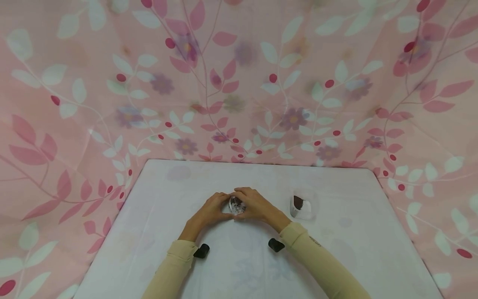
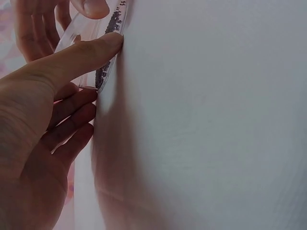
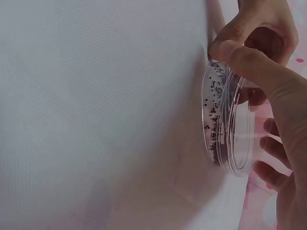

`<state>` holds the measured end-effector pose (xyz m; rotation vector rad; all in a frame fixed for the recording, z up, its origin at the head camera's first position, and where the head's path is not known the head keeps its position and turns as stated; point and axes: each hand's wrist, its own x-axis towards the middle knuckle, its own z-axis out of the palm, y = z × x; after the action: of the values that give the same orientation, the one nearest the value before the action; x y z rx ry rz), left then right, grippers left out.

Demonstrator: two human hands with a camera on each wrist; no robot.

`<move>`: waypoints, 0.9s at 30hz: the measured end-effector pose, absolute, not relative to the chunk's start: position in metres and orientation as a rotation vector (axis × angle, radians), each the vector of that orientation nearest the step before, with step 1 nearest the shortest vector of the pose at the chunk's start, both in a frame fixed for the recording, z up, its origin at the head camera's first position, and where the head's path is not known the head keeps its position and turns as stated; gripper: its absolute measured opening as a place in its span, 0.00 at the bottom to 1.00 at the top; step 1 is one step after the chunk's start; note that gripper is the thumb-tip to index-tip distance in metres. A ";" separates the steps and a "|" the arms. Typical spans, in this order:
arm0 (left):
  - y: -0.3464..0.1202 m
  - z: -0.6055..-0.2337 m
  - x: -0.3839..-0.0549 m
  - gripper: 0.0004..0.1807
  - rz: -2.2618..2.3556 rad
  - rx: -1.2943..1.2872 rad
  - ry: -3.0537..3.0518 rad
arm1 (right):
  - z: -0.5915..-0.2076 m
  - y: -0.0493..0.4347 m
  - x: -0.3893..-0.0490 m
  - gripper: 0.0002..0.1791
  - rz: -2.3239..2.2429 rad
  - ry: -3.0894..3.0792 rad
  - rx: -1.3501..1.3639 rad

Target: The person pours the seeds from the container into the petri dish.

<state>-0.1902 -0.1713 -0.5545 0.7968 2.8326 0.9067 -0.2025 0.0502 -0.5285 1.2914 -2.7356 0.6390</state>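
Between my two hands, low over the middle of the table, is a clear round petri dish [image 1: 237, 205] with small dark bits inside. My left hand [image 1: 215, 207] holds its left side, thumb [image 2: 98, 50] along the rim and fingers curled round the far side. From the right, my right hand [image 1: 255, 204] grips the same dish, its thumb [image 3: 249, 60] close to the left thumb at the near edge. In the right wrist view the dish [image 3: 216, 120] shows stacked clear rims, with the dark bits spread along its lower layer.
A clear plastic box [image 1: 308, 211] holding dark material stands to the right of the hands. White cloth covers the table [image 1: 239, 257]. Behind it hangs a pink floral curtain [image 1: 239, 83]. Black wrist devices [image 1: 276, 245] sit beside both sleeves.
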 end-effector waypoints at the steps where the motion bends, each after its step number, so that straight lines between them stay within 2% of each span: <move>1: -0.172 -0.555 -0.191 0.37 0.901 0.795 2.833 | -0.529 0.050 -0.203 0.43 0.621 -2.749 1.288; 17: -0.174 -0.555 -0.193 0.41 0.923 0.847 2.833 | -0.530 0.040 -0.205 0.55 0.490 -2.836 1.223; 27: -0.175 -0.558 -0.194 0.41 0.902 0.829 2.825 | -0.528 0.037 -0.206 0.56 0.482 -2.876 1.224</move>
<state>-0.1944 -0.1747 -0.5579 0.8294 2.8247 0.9017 -0.2057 0.0368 -0.5280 1.2239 -2.8762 0.4822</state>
